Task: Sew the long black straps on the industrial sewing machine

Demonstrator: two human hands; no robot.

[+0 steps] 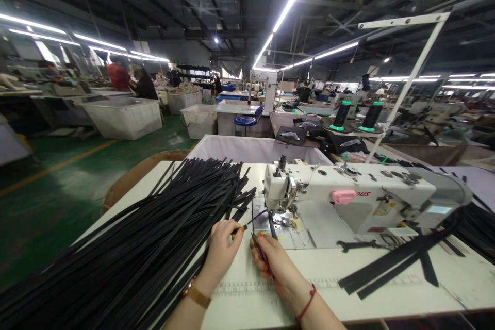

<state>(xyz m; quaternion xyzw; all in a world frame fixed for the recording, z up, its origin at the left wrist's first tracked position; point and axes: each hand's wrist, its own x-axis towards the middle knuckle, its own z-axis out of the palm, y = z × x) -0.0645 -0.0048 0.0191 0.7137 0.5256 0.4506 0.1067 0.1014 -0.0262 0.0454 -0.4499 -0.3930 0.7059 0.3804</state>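
On the bench (320, 289), at the left, a dense bundle of long black strips (147, 237) lies diagonally, its far ends fanned out near the sewing machine. The left hand (223, 242), with a brown band (199, 296) at the wrist, is positioned beside the bundle. Its fingers are closed on a small black end piece (240, 229); a small yellow detail shows at the grip. A ruler scale (247, 289) runs along the bench surface below the hands.

The right hand (275, 260), with a red cord (307, 303) at the wrist, has its fingers wrapped around a slim metal tool (260, 251), tip directed up toward the machine plate. The exact type of tool cannot be determined.

The white sewing machine (317, 185) stands beyond the hands, its head at the left end, with a pink item (343, 196) on its arm. Two black thread cones (340, 116) with green bases stand behind it. An open-ended wrench (358, 246) lies in front of the machine; to its right, several flat black bands (390, 268) overlap, extending toward the bench front.
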